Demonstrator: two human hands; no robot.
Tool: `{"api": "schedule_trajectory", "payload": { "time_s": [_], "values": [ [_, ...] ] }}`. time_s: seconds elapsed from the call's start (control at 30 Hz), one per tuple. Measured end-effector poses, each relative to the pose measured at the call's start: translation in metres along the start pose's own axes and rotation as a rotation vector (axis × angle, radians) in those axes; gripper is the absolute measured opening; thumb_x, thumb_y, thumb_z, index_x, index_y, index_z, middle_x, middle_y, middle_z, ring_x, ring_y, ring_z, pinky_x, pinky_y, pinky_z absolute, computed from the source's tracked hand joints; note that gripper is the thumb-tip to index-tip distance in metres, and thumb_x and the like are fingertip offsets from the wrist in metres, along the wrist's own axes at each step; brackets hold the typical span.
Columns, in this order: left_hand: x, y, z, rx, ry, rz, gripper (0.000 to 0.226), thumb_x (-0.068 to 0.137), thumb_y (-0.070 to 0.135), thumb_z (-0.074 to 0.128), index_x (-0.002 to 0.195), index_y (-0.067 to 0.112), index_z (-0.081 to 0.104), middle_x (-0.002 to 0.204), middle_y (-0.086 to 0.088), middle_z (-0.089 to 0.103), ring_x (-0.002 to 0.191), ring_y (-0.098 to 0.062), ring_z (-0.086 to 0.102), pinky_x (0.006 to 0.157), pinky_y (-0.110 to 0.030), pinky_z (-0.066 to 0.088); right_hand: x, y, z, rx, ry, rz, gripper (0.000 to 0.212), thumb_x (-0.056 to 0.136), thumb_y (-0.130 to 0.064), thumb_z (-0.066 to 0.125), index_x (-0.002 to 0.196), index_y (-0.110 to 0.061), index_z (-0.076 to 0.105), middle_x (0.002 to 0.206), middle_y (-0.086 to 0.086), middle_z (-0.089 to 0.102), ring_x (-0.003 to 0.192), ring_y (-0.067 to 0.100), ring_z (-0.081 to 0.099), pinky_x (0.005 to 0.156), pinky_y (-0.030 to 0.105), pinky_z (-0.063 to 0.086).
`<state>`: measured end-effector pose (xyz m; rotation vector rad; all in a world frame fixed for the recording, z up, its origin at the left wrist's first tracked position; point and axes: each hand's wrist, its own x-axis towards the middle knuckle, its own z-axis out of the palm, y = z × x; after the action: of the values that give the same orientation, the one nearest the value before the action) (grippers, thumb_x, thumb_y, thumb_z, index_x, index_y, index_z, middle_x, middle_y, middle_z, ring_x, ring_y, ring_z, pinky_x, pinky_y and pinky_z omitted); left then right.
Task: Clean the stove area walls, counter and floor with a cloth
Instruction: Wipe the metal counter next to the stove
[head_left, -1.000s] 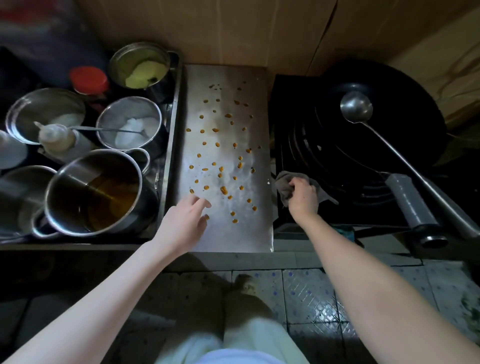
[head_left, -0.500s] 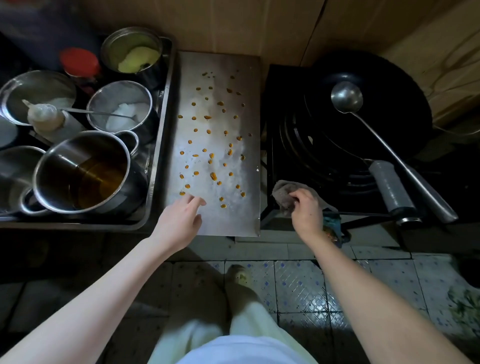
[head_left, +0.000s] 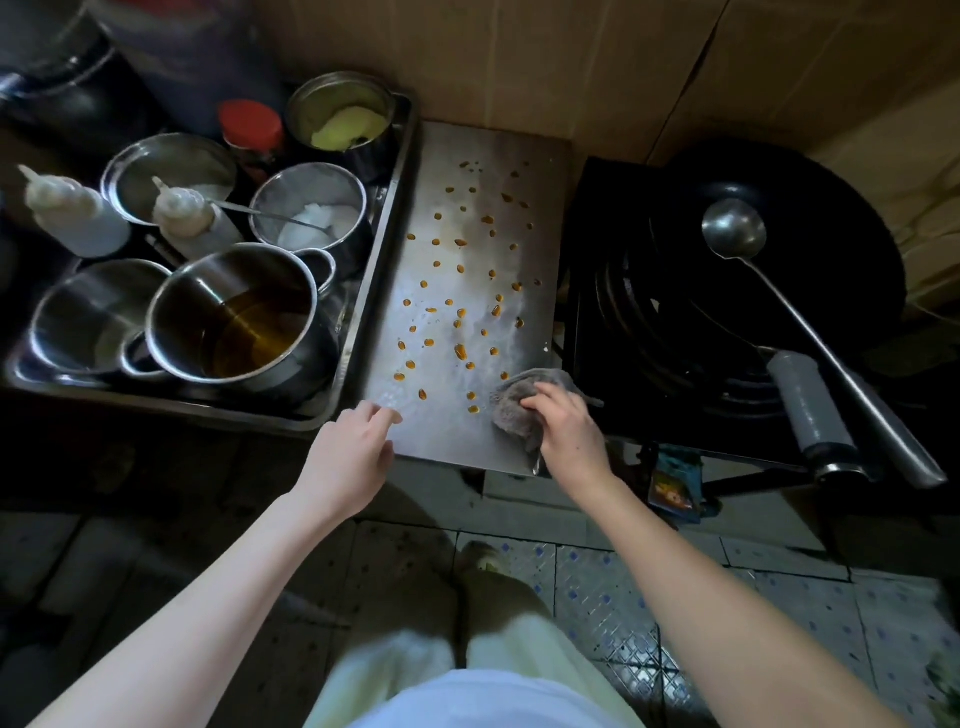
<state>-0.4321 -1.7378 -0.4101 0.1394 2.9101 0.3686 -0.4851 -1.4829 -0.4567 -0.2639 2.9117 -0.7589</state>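
Head view: the right hand (head_left: 569, 431) has its fingers curled over a bunched grey cloth (head_left: 514, 410) and presses it onto the steel counter plate (head_left: 519, 156) at the near right corner, just beside the stove (head_left: 587, 312). The left hand (head_left: 345, 457) holds nothing; its fingers are loosely extended at the plate's near left corner, and contact cannot be confirmed. Orange spots (head_left: 460, 351) cover the plate from the near edge to the far edge, the nearest just beside the cloth. Assessment: counter wiping is barely begun. Recommended method: flatten the cloth for wider contact, press firmly, and sweep in overlapping passes from the far edge toward the near edge, gathering residue and not smearing it. Strokes should stop short of the left edge, where the tray (head_left: 400, 171) carrying an open pot of oil (head_left: 234, 317) sits alongside. Left hand should brace the plate.
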Motion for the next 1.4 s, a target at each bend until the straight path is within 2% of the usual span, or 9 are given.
{"api": "schedule_trajectory", "payload": {
  "time_s": [0.13, 0.23, 0.43, 0.77, 0.93, 1.1, 1.27, 1.4],
  "values": [
    [-0.013, -0.005, 0.001, -0.035, 0.026, -0.046, 0.030, 0.087, 0.009, 0.058, 0.117, 0.010, 0.059, 0.118, -0.011, 0.059, 0.093, -0.029, 0.060, 0.069, -0.033, 0.046, 0.017, -0.017, 0.011, -0.017, -0.083, -0.093, 0.038, 0.085, 0.006, 0.050, 0.114, -0.015, 0.063, 0.135, 0.001, 0.052, 0.117, 0.029, 0.047, 0.093, 0.043, 0.046],
    [-0.019, -0.009, 0.001, -0.063, 0.037, -0.070, 0.030, 0.087, 0.009, 0.058, 0.117, 0.010, 0.059, 0.119, -0.010, 0.058, 0.096, -0.029, 0.060, 0.072, -0.034, 0.048, 0.027, -0.029, 0.023, -0.049, -0.164, -0.076, 0.040, 0.086, 0.006, 0.047, 0.117, -0.015, 0.061, 0.136, 0.001, 0.050, 0.122, 0.027, 0.044, 0.097, 0.041, 0.043],
    [-0.028, -0.022, -0.005, -0.106, 0.068, -0.138, 0.030, 0.089, 0.013, 0.054, 0.118, 0.013, 0.057, 0.120, -0.007, 0.056, 0.100, -0.027, 0.057, 0.077, -0.036, 0.048, 0.029, -0.058, 0.048, -0.048, -0.144, -0.062, 0.035, 0.083, 0.005, 0.048, 0.111, -0.014, 0.060, 0.130, 0.002, 0.052, 0.113, 0.031, 0.049, 0.084, 0.041, 0.049],
    [-0.034, -0.039, -0.014, -0.108, 0.089, -0.207, 0.032, 0.088, 0.016, 0.055, 0.120, 0.016, 0.056, 0.120, -0.005, 0.055, 0.099, -0.026, 0.056, 0.079, -0.039, 0.049, 0.042, -0.103, 0.068, -0.044, -0.315, -0.222, 0.032, 0.087, -0.006, 0.054, 0.119, -0.014, 0.056, 0.139, 0.003, 0.045, 0.123, 0.029, 0.044, 0.093, 0.040, 0.045],
    [-0.025, -0.033, -0.015, -0.127, 0.093, -0.171, 0.032, 0.090, 0.016, 0.053, 0.122, 0.015, 0.055, 0.122, -0.005, 0.054, 0.100, -0.024, 0.055, 0.081, -0.035, 0.047, 0.046, -0.062, 0.051, -0.066, -0.239, -0.111, 0.033, 0.086, -0.007, 0.056, 0.118, -0.018, 0.059, 0.141, 0.000, 0.046, 0.124, 0.026, 0.044, 0.092, 0.039, 0.048],
    [-0.018, -0.027, -0.015, -0.135, 0.077, -0.141, 0.031, 0.091, 0.016, 0.050, 0.123, 0.015, 0.054, 0.124, -0.005, 0.053, 0.102, -0.023, 0.054, 0.080, -0.031, 0.043, 0.051, -0.022, 0.028, -0.069, -0.130, -0.013, 0.034, 0.087, 0.000, 0.049, 0.114, -0.013, 0.064, 0.137, 0.003, 0.052, 0.121, 0.030, 0.049, 0.095, 0.038, 0.044],
    [-0.021, -0.033, -0.018, -0.138, 0.084, -0.151, 0.033, 0.092, 0.018, 0.051, 0.124, 0.016, 0.054, 0.125, -0.004, 0.052, 0.102, -0.021, 0.054, 0.080, -0.030, 0.043, 0.054, -0.040, 0.036, -0.093, -0.131, -0.014, 0.040, 0.084, 0.005, 0.048, 0.118, -0.011, 0.061, 0.140, 0.006, 0.049, 0.126, 0.031, 0.044, 0.101, 0.039, 0.039],
    [-0.022, -0.040, -0.021, -0.134, 0.096, -0.144, 0.033, 0.091, 0.017, 0.054, 0.123, 0.015, 0.055, 0.123, -0.005, 0.054, 0.100, -0.021, 0.056, 0.079, -0.030, 0.047, 0.067, -0.082, 0.056, -0.092, -0.245, -0.091, 0.035, 0.088, -0.003, 0.050, 0.120, -0.015, 0.059, 0.146, 0.006, 0.042, 0.129, 0.030, 0.041, 0.099, 0.039, 0.042]
  ]
}}
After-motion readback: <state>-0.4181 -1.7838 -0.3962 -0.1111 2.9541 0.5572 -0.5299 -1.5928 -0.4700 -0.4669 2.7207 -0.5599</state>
